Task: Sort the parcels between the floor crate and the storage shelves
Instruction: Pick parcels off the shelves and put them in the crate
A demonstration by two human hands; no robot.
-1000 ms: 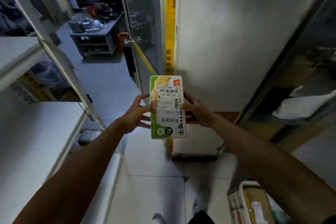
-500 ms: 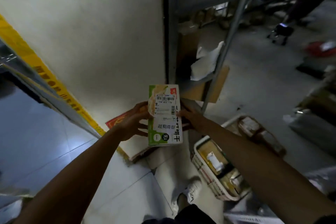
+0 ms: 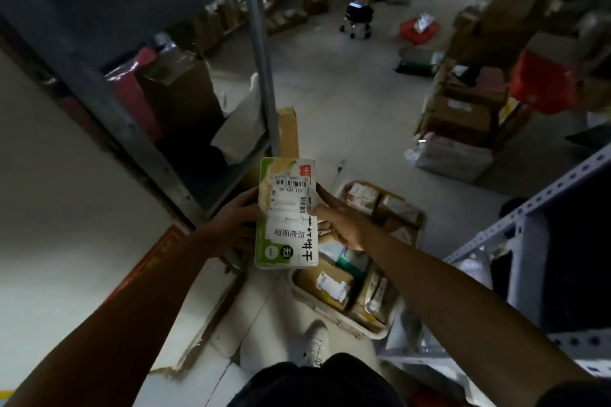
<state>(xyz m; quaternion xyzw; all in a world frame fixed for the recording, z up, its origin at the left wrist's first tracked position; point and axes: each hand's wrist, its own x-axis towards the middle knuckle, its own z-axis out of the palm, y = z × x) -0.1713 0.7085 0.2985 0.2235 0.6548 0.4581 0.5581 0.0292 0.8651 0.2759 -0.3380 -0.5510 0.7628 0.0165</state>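
Dim indoor light, floor (image 3: pixel 347 102) brighter w/ soft glare, shelves (image 3: pixel 139 3) in shadow, wide-angle edge bending, bg motion-blurred

My left hand (image 3: pixel 236 220) and right hand (image 3: pixel 342 225) disappear partly behind the green-and-white parcel (image 3: pixel 287 213), which also hides a corner of the floor crate (image 3: pixel 344 324). Crate labels are too small to read. Shelved boxes (image 3: pixel 180 99) above the parcel blur into shadow.
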